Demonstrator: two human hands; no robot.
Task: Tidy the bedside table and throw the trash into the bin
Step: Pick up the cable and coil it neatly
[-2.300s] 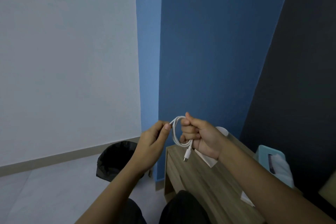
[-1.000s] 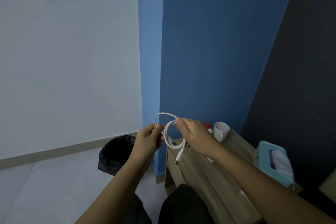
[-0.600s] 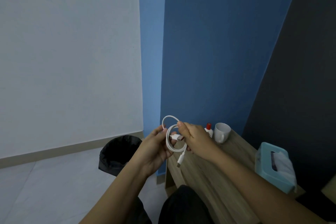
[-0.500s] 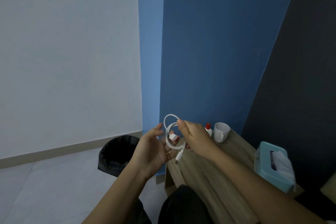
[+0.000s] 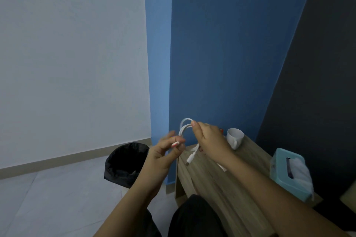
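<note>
A white charging cable [image 5: 184,128] is looped in the air above the left end of the wooden bedside table [image 5: 217,183]. My right hand [image 5: 209,140] pinches the top of its loops, and one plug end hangs down below that hand. My left hand [image 5: 165,152] pinches the cable's other plug end between thumb and fingers, to the left of the loops. A black-lined bin [image 5: 125,163] stands on the floor to the left of the table.
On the table stand a white mug [image 5: 235,137], a red-capped item mostly hidden behind my right hand, a teal tissue box [image 5: 289,173] and some white paper under my right forearm. Blue wall rises behind; my dark-clad knees are below.
The cable has gone from a tight bunch to open loops held between both hands. My left hand took hold of one plug end and pulled it out to the left.
</note>
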